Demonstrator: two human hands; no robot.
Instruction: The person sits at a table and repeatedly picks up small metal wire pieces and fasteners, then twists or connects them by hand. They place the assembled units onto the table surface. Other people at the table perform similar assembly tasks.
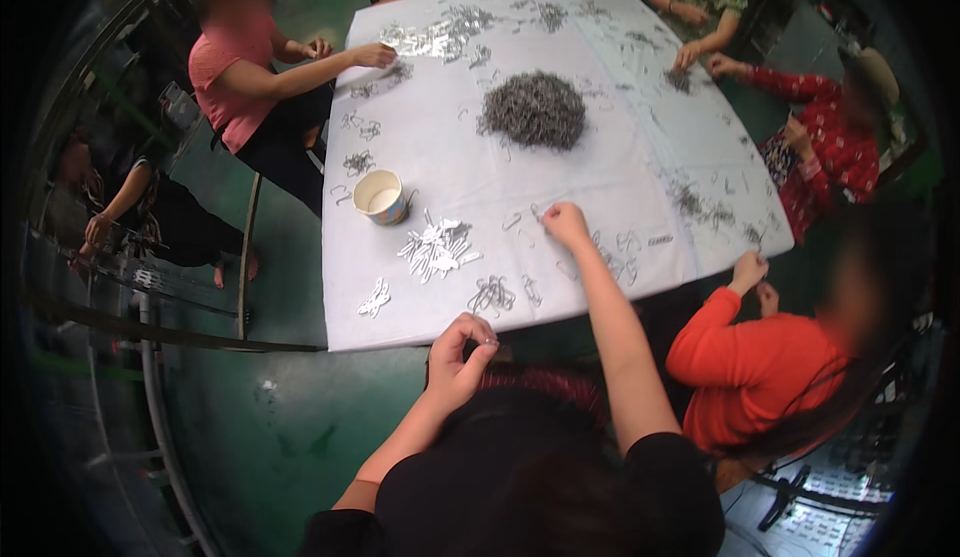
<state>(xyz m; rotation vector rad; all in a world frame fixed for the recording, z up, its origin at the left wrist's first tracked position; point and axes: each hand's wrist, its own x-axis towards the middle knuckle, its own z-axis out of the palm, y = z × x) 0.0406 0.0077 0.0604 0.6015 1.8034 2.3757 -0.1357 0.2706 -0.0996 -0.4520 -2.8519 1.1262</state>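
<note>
Your right hand [568, 225] seems to be picking 1 wire clip [536, 212]; pinch finely next. Left hand [462, 359] curled; can't tell either grip.

No writing, number or sign can be read; the coloured print on the cup [387, 217] on the white table [440, 152] is too small and blurred to make out.

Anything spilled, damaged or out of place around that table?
Nothing on the table looks clearly spilled or damaged: the paper cup stands upright and wire pieces lie loosely heaped. One oddity: a pale spot on the green floor, left of the left hand; litter or glare, I cannot tell.
</note>
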